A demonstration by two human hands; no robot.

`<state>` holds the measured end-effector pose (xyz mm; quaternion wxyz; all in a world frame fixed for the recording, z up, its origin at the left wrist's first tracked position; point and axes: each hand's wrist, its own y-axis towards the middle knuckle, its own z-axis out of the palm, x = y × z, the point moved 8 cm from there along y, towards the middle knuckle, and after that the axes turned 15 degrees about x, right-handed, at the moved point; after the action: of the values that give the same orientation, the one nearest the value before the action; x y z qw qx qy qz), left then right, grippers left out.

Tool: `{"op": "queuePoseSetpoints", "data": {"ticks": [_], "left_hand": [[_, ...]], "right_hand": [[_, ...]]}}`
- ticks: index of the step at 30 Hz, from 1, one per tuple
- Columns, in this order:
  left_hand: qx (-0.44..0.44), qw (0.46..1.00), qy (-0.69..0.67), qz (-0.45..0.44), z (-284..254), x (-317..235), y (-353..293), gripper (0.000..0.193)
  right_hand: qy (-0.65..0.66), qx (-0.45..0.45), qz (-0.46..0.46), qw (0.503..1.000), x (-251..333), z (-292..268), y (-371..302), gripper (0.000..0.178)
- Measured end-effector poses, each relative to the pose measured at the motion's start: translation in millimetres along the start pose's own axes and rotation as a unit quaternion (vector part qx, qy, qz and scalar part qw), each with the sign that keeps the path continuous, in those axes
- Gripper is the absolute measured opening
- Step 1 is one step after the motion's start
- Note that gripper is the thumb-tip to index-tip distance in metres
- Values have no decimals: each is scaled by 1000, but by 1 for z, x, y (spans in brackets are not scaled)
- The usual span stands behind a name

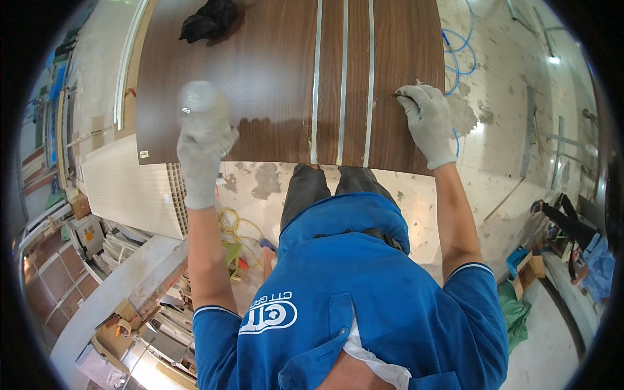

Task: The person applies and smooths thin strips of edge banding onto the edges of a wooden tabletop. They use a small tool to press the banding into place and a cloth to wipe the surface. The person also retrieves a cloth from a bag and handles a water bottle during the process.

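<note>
A dark brown wood-grain panel (266,78) lies before me, with three pale metallic strips (343,78) running across it from far to near. My left hand (203,156), in a whitish glove, is closed around a translucent plastic bottle (199,107) above the panel's left part. Bottle and fingers are smeared by motion. Over the panel's right side, my gloved right hand (429,123) pinches a thin dark piece (396,95); only its tip shows, and I cannot make out its kind. A crumpled black cloth (209,21) rests at the far left of the panel.
Pale stacked boards (133,185) stand left of the panel. Blue hose (463,49) coils on the floor to the right, and yellow hose (231,224) lies below the near edge. Another person (588,253) is at the far right, near an open cardboard box (528,273).
</note>
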<state>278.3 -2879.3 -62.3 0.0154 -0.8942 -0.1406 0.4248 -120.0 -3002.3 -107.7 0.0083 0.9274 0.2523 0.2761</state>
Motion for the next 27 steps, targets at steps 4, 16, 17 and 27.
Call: {"op": "queuePoseSetpoints", "data": {"ticks": [4,16,17,27], "left_hand": [[-86,974,-205,40,0,8,33,53],[35,960,245,131,51,-60,33,42],[24,893,410,184,61,-78,28,41],[97,813,538,201,106,-109,37,35]], "right_hand": [[-61,30,-17,998,5,20,7,10],[-66,33,-26,997,12,15,-9,10],[-56,20,-16,998,9,11,-9,10],[-3,-24,35,999,-10,-5,-18,10]]}}
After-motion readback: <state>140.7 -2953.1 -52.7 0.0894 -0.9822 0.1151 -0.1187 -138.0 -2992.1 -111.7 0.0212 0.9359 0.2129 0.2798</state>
